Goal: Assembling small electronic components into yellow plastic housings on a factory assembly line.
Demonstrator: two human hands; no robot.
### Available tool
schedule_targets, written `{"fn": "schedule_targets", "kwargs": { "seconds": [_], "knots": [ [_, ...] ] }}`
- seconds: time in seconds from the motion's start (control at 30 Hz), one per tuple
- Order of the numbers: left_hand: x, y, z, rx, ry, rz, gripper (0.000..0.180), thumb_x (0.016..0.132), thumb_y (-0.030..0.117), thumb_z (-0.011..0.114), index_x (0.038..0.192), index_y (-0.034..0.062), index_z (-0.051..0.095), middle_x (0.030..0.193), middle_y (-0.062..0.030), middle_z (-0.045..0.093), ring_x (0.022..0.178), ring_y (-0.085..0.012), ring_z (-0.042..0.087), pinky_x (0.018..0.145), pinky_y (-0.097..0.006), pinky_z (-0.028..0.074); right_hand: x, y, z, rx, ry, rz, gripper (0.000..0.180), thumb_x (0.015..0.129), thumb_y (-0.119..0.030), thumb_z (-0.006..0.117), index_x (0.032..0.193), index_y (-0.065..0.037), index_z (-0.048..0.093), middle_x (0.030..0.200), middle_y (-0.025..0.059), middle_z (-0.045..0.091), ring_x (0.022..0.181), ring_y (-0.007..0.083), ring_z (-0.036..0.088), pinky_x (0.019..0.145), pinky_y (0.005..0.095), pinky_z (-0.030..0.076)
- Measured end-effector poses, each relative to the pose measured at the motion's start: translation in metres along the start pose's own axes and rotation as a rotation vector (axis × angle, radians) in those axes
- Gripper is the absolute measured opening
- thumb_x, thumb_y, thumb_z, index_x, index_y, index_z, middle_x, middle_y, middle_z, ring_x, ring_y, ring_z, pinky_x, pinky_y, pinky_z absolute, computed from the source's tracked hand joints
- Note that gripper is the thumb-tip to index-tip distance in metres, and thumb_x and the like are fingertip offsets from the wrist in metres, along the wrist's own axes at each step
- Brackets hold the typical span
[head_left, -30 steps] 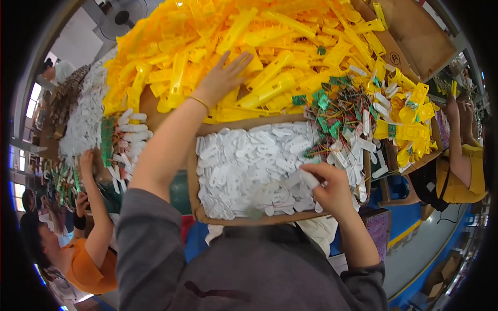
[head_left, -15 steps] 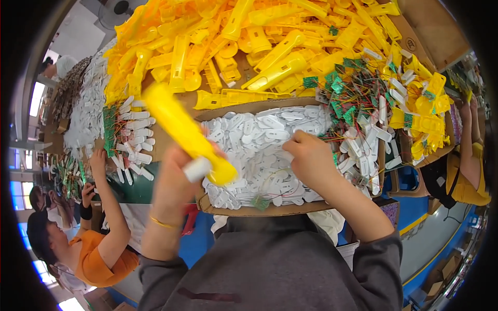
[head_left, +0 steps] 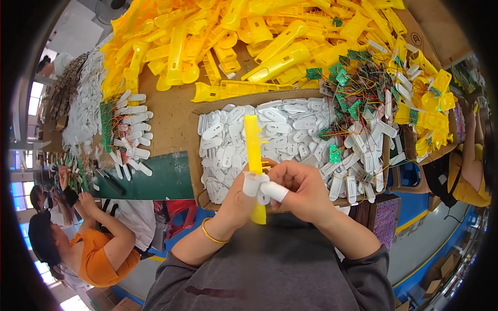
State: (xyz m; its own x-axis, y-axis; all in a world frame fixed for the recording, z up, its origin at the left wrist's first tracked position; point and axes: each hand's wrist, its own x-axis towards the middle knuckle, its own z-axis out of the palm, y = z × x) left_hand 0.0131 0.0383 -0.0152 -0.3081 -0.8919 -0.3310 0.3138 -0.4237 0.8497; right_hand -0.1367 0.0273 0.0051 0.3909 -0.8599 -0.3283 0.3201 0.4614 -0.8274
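Observation:
My left hand (head_left: 234, 203) is closed around a long yellow plastic casing (head_left: 252, 137), which stands edge-on with small pins along its right side. A white cover wraps the left thumb, and a gold bangle circles that wrist. Close against the casing, my right hand (head_left: 307, 193) is closed, its white-covered thumb pressing a small white plastic piece (head_left: 264, 196). Fingers partly hide this piece and the casing's inner face. Below and beyond both hands lies a cardboard box (head_left: 195, 155) full of oval white plastic pieces (head_left: 224, 133).
Yellow casings (head_left: 179, 57) are heaped at the far side. Wired green circuit boards (head_left: 342, 78) and white parts (head_left: 363, 150) lie right of the box. More wired white parts (head_left: 132, 124) sit left, near a green mat (head_left: 155, 176). A co-worker in orange (head_left: 104, 254) works at left.
My left hand has brought the yellow casing rightward and turned it edge-on. My right hand has come from the white pieces back toward me, meeting the casing with a small white piece.

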Motion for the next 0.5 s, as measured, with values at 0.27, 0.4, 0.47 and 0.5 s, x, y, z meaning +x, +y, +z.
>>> {"fn": "schedule_targets", "kwargs": {
  "seconds": [0.27,0.4,0.47,0.5],
  "knots": [
    [-0.019,0.024,-0.048,0.022,0.163,0.135,0.051,0.069,0.010,0.073,0.112,0.0061,0.047,0.082,0.0016,0.050,0.065,-0.0048,0.047,0.056,-0.018,0.039,0.022,-0.018,-0.035,-0.869,-0.276,-0.554,0.026,0.068,0.002,0.067,0.091,-0.010,0.065,0.083,0.0043,0.063,0.078,0.0176,0.060,0.071,0.0313,0.048],
    [-0.024,0.040,-0.071,-0.268,0.347,0.238,0.035,0.075,0.005,0.062,0.107,0.0077,0.048,0.079,-0.0015,0.050,0.051,-0.0065,0.038,0.048,-0.021,0.033,0.018,0.004,-0.026,-1.262,-0.453,-0.585,0.035,0.061,0.000,0.065,0.094,-0.012,0.065,0.088,0.0057,0.058,0.088,0.0224,0.054,0.073,0.0322,0.046],
    [-0.023,0.036,-0.062,-0.303,0.291,0.178,0.035,0.076,0.005,0.061,0.107,0.0078,0.048,0.079,-0.0018,0.050,0.052,-0.0067,0.039,0.049,-0.021,0.033,0.025,0.023,-0.022,-1.508,-0.508,-0.669,0.036,0.060,-0.003,0.064,0.095,-0.013,0.064,0.089,0.0046,0.053,0.089,0.0224,0.050,0.076,0.0336,0.043],
    [-0.023,0.033,-0.057,-0.336,0.249,0.127,0.035,0.076,0.004,0.061,0.107,0.0080,0.047,0.080,-0.0021,0.050,0.052,-0.0070,0.039,0.050,-0.022,0.033,0.032,0.027,-0.021,-1.472,-0.576,-0.678,0.036,0.060,-0.006,0.065,0.095,-0.012,0.063,0.087,0.0042,0.052,0.086,0.0235,0.049,0.075,0.0341,0.042]
  ]
}}
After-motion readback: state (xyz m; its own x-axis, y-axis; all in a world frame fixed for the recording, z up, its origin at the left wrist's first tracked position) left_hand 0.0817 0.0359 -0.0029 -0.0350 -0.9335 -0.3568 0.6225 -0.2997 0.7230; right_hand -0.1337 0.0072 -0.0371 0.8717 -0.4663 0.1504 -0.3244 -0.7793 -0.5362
